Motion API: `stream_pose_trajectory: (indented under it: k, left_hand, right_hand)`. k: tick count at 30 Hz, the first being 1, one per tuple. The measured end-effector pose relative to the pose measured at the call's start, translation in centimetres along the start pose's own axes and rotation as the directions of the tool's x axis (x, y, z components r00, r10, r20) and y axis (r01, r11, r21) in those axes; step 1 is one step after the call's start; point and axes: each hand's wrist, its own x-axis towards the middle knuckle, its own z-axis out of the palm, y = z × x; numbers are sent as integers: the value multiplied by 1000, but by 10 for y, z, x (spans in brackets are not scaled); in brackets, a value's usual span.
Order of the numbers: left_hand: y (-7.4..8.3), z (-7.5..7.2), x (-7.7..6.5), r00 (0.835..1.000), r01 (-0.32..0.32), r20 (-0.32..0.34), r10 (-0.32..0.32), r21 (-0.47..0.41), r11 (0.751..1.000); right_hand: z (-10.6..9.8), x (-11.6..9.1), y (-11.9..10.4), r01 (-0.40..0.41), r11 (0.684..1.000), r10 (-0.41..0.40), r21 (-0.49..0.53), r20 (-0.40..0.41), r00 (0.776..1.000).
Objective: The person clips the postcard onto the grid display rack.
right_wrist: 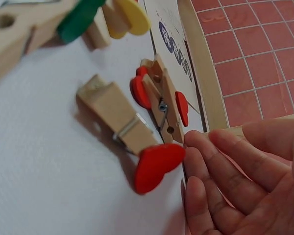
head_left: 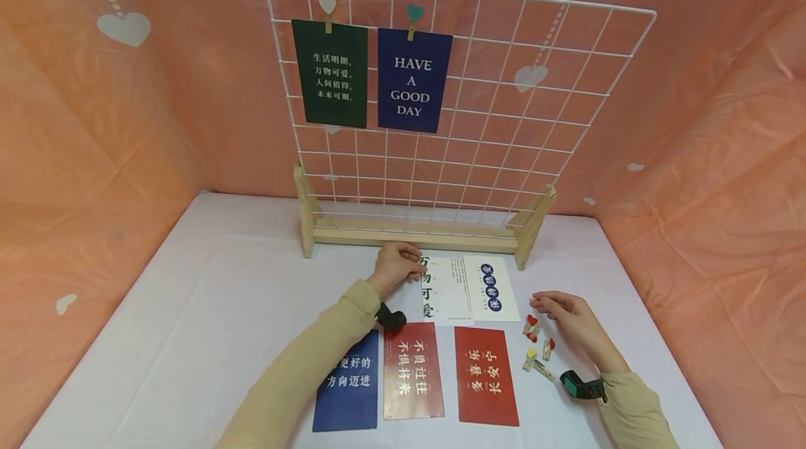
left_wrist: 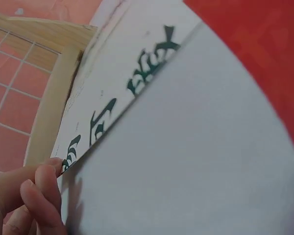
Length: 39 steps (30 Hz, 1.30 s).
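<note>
My left hand [head_left: 397,266] pinches the left edge of a white card [head_left: 448,288] with large dark green characters, in front of the rack's wooden base. In the left wrist view thumb and fingertips [left_wrist: 49,169] meet at the card's corner, the card slightly tilted off the white surface. My right hand [head_left: 569,319] is at the right, fingers relaxed and holding nothing. Beside its fingertips lie small wooden clothespins with red hearts [right_wrist: 159,166], and others with yellow [head_left: 532,353] and green hearts. A second white card with blue round characters [head_left: 500,288] lies right beside the held one.
A white wire grid rack [head_left: 478,106] stands at the back on a wooden base [head_left: 415,236]. Heart clothespins hold a green card [head_left: 334,106] and a blue card [head_left: 412,122] on it. Another blue card [head_left: 346,407] and two red cards [head_left: 485,403] lie in front.
</note>
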Motion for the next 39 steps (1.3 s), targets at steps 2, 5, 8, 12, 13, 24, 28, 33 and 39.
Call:
stream_pose_trajectory:
  k: [2, 5, 8, 12, 13, 24, 28, 33, 39]
  left_hand:
    - [0, -1, 0, 1000, 9, 9, -9, -20, 1000]
    - [-1, -1, 1, 999, 29, 26, -27, -58, 998]
    - [-1, -2, 2, 999, 36, 38, -33, -89, 995]
    - [0, -3, 1, 998, 48, 49, -43, -107, 993]
    - [0, -3, 1, 998, 54, 48, -49, -106, 993]
    - [2, -3, 1, 993, 121, 26, -119, -146, 982]
    - [5, -6, -2, 990, 142, 39, -137, -160, 977]
    - [6, -9, -4, 989, 148, 48, -142, -142, 979]
    - [3, -10, -5, 984, 176, 69, -167, -165, 970]
  right_hand:
    - [0, 0, 1, -10, 1000, 10, -3, 0, 1000]
    - [0, 0, 1, -16, 1000, 16, -6, -1, 1000]
    - [0, 0, 1, -16, 1000, 16, -10, -2, 1000]
    - [0, -1, 0, -19, 1000, 19, -10, -2, 1000]
    - [0, -1, -1, -21, 1000, 21, -12, -1, 1000]
    - [-4, -2, -2, -46, 997, 48, -58, 34, 998]
    - [-4, -1, 1, -43, 996, 47, -79, 47, 998]
    - [-5, 0, 1, -43, 995, 51, -92, 85, 995]
    - [-5, 0, -1, -28, 996, 39, -89, 122, 992]
